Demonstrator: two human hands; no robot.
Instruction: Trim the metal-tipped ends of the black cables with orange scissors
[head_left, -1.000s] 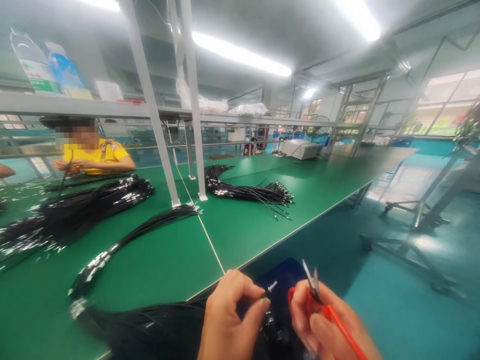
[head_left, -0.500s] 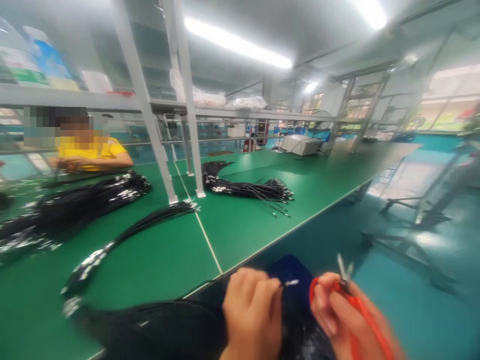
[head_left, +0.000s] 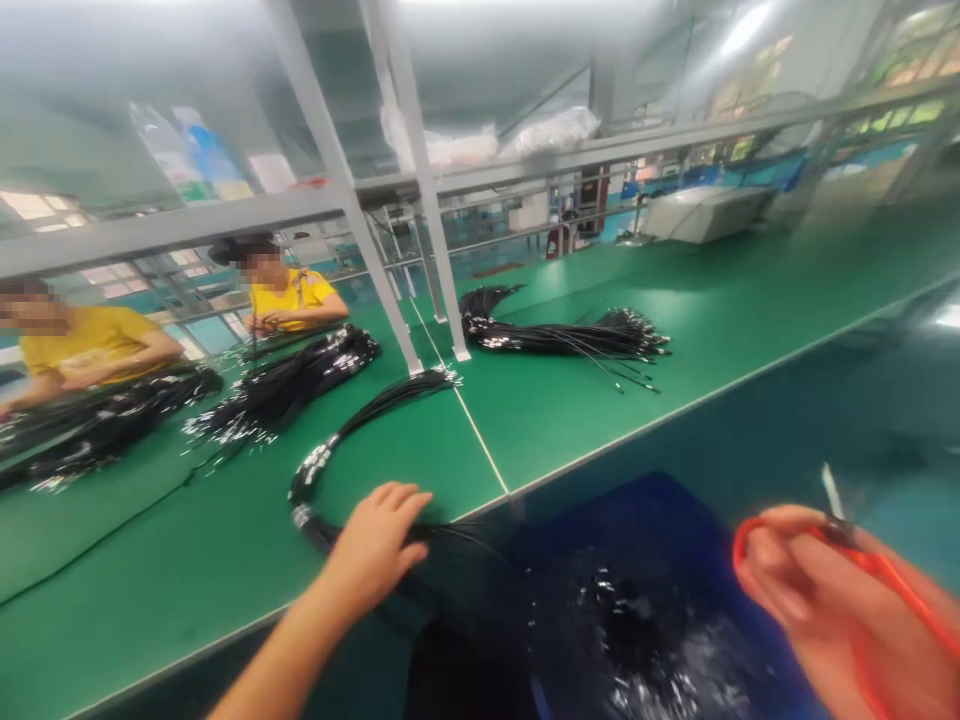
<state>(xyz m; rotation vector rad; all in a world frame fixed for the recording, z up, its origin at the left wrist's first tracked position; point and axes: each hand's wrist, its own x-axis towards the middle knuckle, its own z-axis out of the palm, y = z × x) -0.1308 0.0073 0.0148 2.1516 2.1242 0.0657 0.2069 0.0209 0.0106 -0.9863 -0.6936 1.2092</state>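
Note:
My left hand (head_left: 382, 545) reaches over the near edge of the green table, its fingers apart, above a bundle of black cables (head_left: 319, 525). Whether its palm touches the cables cannot be made out. That bundle curves back across the tabletop to silvery ends near a shelf post. At the lower right, my right hand (head_left: 817, 590) is closed around red-handled scissors (head_left: 834, 495), their metal tip pointing up. Between the hands and lower down, a blue bin (head_left: 652, 510) holds black cables with shiny ends, blurred by motion.
On the green table (head_left: 570, 420) lie another cable bundle (head_left: 562, 338) and two piles at the left. Two people in yellow sit across it. White shelf posts (head_left: 435, 200) stand on the table. A pale box-shaped object (head_left: 701, 215) sits farther back.
My left hand has opened and moved left onto the cable bundle; the cable end it held is gone from it. The view has turned left and down. The scissors stay in my right hand.

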